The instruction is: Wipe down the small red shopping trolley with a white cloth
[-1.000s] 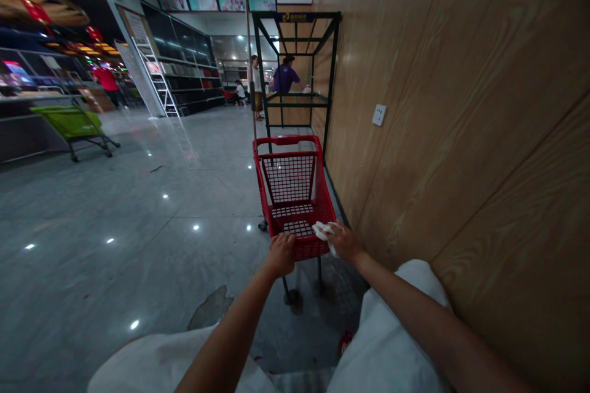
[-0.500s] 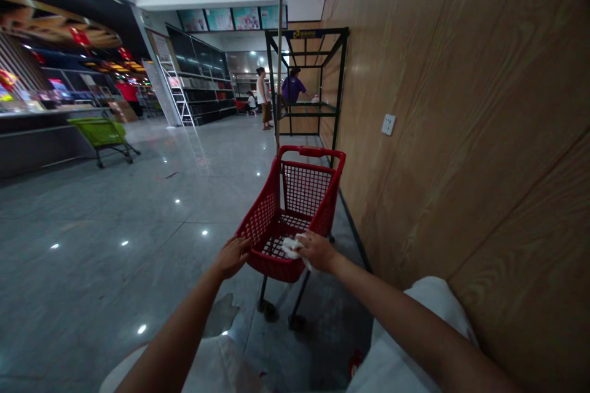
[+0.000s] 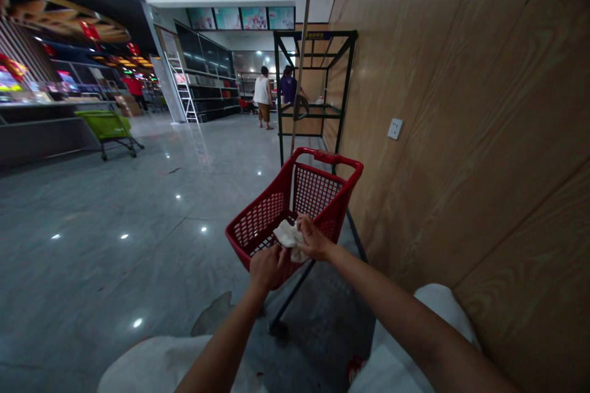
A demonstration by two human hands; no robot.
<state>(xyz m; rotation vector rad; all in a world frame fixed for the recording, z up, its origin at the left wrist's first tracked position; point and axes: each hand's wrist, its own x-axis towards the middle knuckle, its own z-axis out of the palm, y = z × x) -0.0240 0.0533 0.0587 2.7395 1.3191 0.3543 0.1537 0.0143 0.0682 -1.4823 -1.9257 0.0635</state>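
- Polished grey floor (image 3: 138, 202), dotted with light reflections, spreads to the left of a red plastic shopping cart with lattice sides (image 3: 332, 216); tan wood-grain panelling (image 3: 461, 104), with a small white rectangular socket (image 3: 395, 129), rises to the cart's right.
- Beyond the cart, in the head view, stands a dark green frame of slim straight bars (image 3: 329, 115); a thin pale pole (image 3: 301, 67) rises behind the cart. Farther off are a person in a white sleeveless top (image 3: 263, 92) and a person in a purple top (image 3: 288, 87). Well left of the cart is a lime-green cart on dark legs (image 3: 108, 126).
- Compared with half a second ago, the cart has swung round, its handle end now nearer the panelling; the left grip (image 3: 266, 268) has gone from the cart's left corner to its near rim.
- For the work in hand, this seems to bring both hands to one stretch of rim.
- Right grip (image 3: 314, 241) is closed around a crumpled white cloth (image 3: 289, 235) at the near rim.
- Left grip has its fingers curled at that rim, beside the cloth; whether it clasps or merely rests, I cannot tell.
- Smooth, rounded plastic edges the cart's square-holed walls; the cloth looks soft, matte and loosely bunched.
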